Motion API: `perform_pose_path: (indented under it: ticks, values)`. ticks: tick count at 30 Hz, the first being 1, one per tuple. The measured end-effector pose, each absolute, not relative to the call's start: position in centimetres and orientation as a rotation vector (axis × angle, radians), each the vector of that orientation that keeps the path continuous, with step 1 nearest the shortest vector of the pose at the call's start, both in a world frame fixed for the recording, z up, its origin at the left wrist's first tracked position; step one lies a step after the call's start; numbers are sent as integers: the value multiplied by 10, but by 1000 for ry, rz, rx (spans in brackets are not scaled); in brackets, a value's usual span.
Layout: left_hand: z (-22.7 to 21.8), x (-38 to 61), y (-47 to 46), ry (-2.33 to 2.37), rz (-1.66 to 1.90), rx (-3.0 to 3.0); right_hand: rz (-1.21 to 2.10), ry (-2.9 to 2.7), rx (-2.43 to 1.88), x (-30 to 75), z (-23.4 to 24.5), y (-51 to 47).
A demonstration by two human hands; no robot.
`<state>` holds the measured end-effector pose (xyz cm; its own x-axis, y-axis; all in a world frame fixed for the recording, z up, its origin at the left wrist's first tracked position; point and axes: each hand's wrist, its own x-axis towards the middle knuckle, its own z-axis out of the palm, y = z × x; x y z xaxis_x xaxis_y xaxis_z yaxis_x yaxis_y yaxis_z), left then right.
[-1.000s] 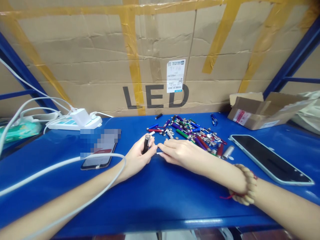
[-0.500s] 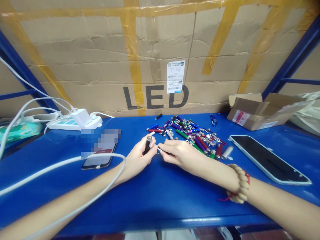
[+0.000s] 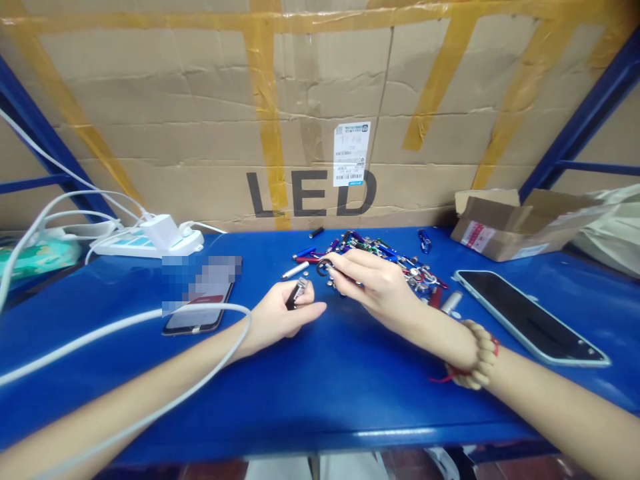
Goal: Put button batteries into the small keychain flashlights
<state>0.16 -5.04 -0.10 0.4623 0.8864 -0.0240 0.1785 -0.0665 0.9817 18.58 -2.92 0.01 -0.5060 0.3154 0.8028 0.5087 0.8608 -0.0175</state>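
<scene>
My left hand (image 3: 283, 310) is closed round a small black tube with a silver end (image 3: 299, 293), its thumb stretched out to the right. Between the fingertips of my right hand (image 3: 377, 283) is a black ring-shaped clip (image 3: 323, 267). This hand hovers over the near left part of a pile of small coloured metal tubes and clips (image 3: 367, 243), hiding much of it. A silver pen-like tube (image 3: 295, 270) lies just beyond my left hand, with a tiny round silver piece (image 3: 306, 274) beside it.
A phone (image 3: 205, 300) lies on the left of the blue table (image 3: 320, 393), with a white cable looping above my left forearm. Another phone (image 3: 530, 317) lies at right. Farther back are a power strip (image 3: 135, 245), an open cardboard box (image 3: 505, 223) and a large carton.
My right hand has moved up from beside my left hand to the pile, and a black ring-shaped clip now shows in its fingers. The left thumb has straightened away from the black tube.
</scene>
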Motion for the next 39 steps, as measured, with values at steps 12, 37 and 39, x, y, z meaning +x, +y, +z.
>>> perform_pose_path:
  ticks: [12, 37, 39]
  values:
    - [-2, 2, -54, 808, 529, 1478, -227, -2185, -534, 173, -6, -39]
    - [-1, -4, -34, 1031, 797, 1455, 92, -2243, -655, 186, 4, -26]
    - [-1, -3, -34, 1009, 776, 1460, 200, -2155, -736, 186, 5, -25]
